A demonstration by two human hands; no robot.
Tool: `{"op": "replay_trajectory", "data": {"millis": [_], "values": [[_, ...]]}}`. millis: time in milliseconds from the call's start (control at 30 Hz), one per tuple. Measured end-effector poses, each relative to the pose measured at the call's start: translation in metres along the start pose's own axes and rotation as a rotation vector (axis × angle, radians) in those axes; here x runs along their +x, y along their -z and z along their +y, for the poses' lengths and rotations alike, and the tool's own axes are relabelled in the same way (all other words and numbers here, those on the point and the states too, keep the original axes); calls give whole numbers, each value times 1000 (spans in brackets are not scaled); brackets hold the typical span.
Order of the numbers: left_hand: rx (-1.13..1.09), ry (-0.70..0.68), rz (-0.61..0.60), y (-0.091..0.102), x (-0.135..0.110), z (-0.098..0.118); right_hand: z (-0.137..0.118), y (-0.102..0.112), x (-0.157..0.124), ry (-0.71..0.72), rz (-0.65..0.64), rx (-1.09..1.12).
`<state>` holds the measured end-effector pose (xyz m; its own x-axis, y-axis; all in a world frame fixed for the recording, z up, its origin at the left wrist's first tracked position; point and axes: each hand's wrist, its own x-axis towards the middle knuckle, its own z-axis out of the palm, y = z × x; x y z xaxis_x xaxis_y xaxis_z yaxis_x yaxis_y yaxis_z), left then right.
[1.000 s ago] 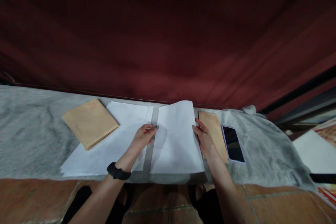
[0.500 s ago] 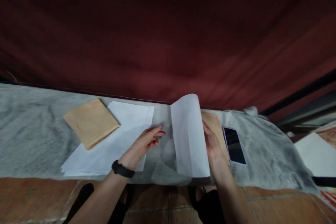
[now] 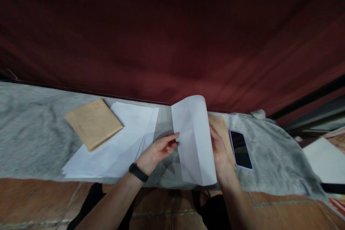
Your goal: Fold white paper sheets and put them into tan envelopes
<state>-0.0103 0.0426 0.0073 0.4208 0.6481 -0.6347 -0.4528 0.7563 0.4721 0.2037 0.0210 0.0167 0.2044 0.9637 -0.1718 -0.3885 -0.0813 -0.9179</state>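
A white sheet of paper (image 3: 188, 140), curled over along its right side, stands in front of me above the grey cloth. My right hand (image 3: 219, 147) holds it from the right, with the fingers partly hidden behind the curl. At the sheet's left edge my left hand (image 3: 164, 148) has its thumb and fingers closed on the paper. A black band (image 3: 138, 172) is on my left wrist. Beneath my right hand lies a brown envelope (image 3: 222, 129), mostly covered. Left of my left hand is a stack of white paper (image 3: 129, 125).
Several brown envelopes (image 3: 94, 124) rest partly on the white stack. A phone (image 3: 240, 149) with a purple edge lies to the right on the grey cloth (image 3: 275, 154). A dark red curtain (image 3: 172, 43) hangs behind. Other papers (image 3: 323, 160) are at far right.
My left hand has moved right, from the gap beside the white stack to the left edge of the held sheet. My right hand keeps its hold, and the sheet has shifted slightly.
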Motion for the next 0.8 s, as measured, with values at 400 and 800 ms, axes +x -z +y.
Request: {"op": "replay_trajectory", "data": {"millis": [400, 800], "values": [[189, -550, 84, 13, -13, 48, 5, 23, 17, 227, 81, -235], [290, -904, 142, 16, -34, 49, -9, 12, 5, 411, 36, -427]]}}
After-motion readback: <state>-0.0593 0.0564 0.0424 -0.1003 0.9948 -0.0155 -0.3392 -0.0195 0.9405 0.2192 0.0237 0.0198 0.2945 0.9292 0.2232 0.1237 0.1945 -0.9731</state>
